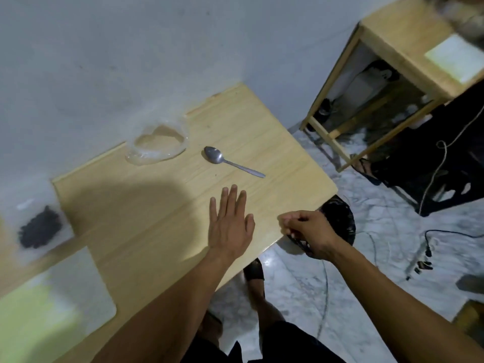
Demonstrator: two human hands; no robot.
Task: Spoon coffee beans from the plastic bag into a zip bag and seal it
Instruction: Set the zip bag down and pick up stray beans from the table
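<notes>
Flat left hand (230,226) on woodgrain table (275,132); steel spoon (225,160), perhaps empty.

Head cam, single wide-angle view, tilted frame.
Looks forward and down from above the counter (262,132), close over both forearms; wall behind, floor (366,258) at right (edges blurred, no second view to compare).

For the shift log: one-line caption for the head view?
Left hand flat on table, right hand curled at its edge; spoon untouched.
</notes>
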